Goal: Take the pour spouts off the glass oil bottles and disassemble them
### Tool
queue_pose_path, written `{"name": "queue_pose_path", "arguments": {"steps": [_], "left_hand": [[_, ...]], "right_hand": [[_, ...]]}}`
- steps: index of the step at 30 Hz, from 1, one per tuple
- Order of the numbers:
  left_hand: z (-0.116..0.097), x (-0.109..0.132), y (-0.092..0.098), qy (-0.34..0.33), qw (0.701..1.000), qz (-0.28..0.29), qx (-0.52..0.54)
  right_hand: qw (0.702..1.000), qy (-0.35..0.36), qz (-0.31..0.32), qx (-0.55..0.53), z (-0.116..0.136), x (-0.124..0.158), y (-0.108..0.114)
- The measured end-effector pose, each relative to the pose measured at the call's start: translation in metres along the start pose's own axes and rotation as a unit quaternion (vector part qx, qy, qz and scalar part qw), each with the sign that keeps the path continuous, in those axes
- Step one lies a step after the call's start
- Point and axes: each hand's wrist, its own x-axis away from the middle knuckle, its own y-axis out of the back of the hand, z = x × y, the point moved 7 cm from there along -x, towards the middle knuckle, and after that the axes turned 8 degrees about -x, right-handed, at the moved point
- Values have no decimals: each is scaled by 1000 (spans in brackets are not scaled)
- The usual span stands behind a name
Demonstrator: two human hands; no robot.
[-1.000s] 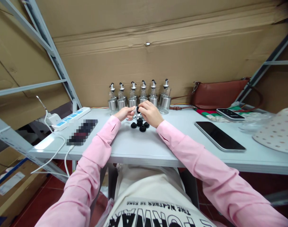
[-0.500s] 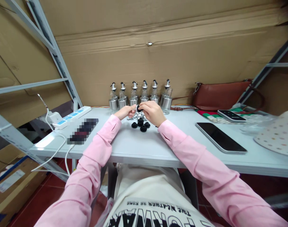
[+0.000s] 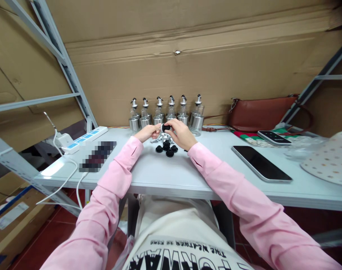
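My left hand (image 3: pixel 149 132) is closed, its fingertips pinching a small silver cap-like piece (image 3: pixel 161 128). Against that piece sits a black stopper (image 3: pixel 166 128), gripped by the curled thumb and fingers of my right hand (image 3: pixel 182 133). Both hands meet just above the table. Beneath them lies a heap of small silver parts (image 3: pixel 162 138), partly hidden by the fingers. In front of the heap, several loose black stoppers (image 3: pixel 170 153) rest on the tabletop. Behind my hands stand glass-and-steel bottles (image 3: pixel 134 122) in a row, with silver pourer tops on them.
A power strip (image 3: pixel 88 138) with a white cable and a blurred-out phone-like object (image 3: pixel 99 157) lie at the left. On the right are a black-screened phone (image 3: pixel 261 163), another device (image 3: pixel 273 138), a brown bag (image 3: pixel 262 114) and a dotted item (image 3: pixel 330 159). Cardboard (image 3: pixel 188 71) backs the table.
More of the black stopper shows between my hands, and my right fingers have spread slightly around it. The bottles and the loose parts stay where they were.
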Motion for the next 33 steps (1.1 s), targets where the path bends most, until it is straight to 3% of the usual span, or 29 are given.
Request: {"name": "queue_pose_path", "arguments": {"steps": [6,12,17,33], "left_hand": [[-3,1,-3,-27,999,9,-33],[-9,3,-3,-50,994,-15,-94],[-12,2,-3,-67,986,-24,-147],[-17,3,-9,-107,964,-50,-237]], "right_hand": [[996,-79,-12,-44,-11,-1,-1],[973,-188,-43,-129,-26,1,-2],[960,-204,-67,-179,-29,3,-2],[953,-284,-51,-94,-40,12,-4]]}}
